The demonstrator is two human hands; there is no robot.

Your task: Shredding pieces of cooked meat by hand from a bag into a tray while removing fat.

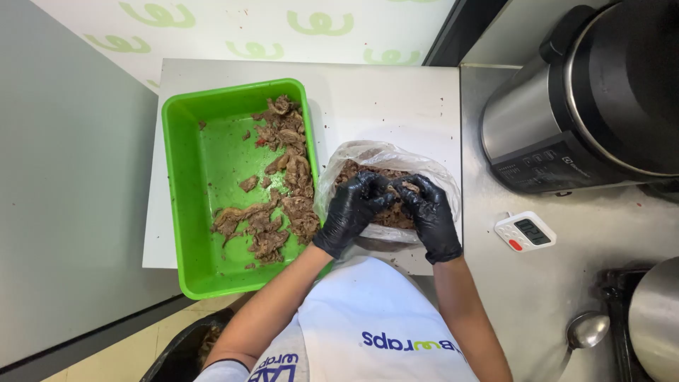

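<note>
A clear plastic bag (385, 159) sat on the white board (396, 99), directly in front of the person and just right of the green tray (194, 177), its mouth spread open and its inside filled with shredded brown meat (353, 170). Both hands wore black gloves and were pushed down into the open top of that bag, so the meat lay under and between the fingers rather than apart from them. The left hand (353, 209) came in from the lower left with its fingers curled inward, pinched on a clump of the meat near the middle of the bag. The right hand (428, 212) came in from the lower right, fingers likewise bent and closed on meat, its fingertips almost touching those of the left hand. The bag's far rim rose behind the knuckles, while its near side sagged beneath the wrists. In the tray, more shreds of the same meat (279, 184) were scattered along the right side and across the lower middle, close to the left forearm but not touched by either hand. To the right of the board, on the steel counter, a small white digital timer (525, 232) lay near the right hand, well clear of the bag. Beyond it stood a large steel cooker with a black lid (587, 99), and a ladle (585, 330) rested near the lower right corner beside a metal pot (658, 318).
</note>
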